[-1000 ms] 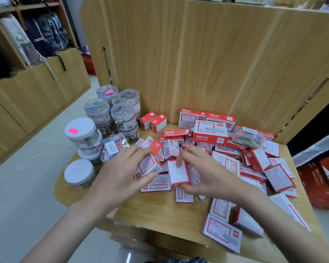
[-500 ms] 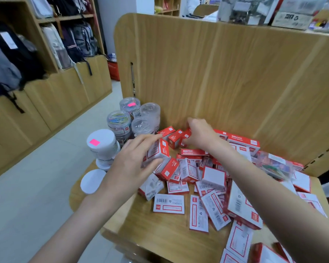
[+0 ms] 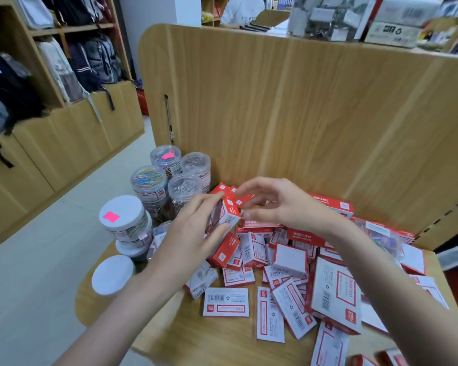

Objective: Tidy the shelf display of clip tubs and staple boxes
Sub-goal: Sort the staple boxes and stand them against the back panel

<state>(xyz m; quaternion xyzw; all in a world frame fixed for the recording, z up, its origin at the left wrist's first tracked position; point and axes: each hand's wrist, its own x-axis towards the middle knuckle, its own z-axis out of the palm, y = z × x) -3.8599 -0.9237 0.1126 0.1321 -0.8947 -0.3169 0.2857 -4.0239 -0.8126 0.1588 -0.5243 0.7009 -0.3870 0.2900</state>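
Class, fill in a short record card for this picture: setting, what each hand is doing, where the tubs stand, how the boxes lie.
Setting: wooden shelf with a tall back panel, in a shop
Left hand: grips a small red and white box, lifted off the pile
Right hand: open, fingers curled, over the back boxes, holding nothing
Tubs: clustered at the shelf's left end, some stacked
Staple boxes: loose heap, many tilted or face down

Little legible print — mostly blur
Barcodes and recycling marks on the staple boxes (image 3: pixel 225 302); no brand or wording can be read.
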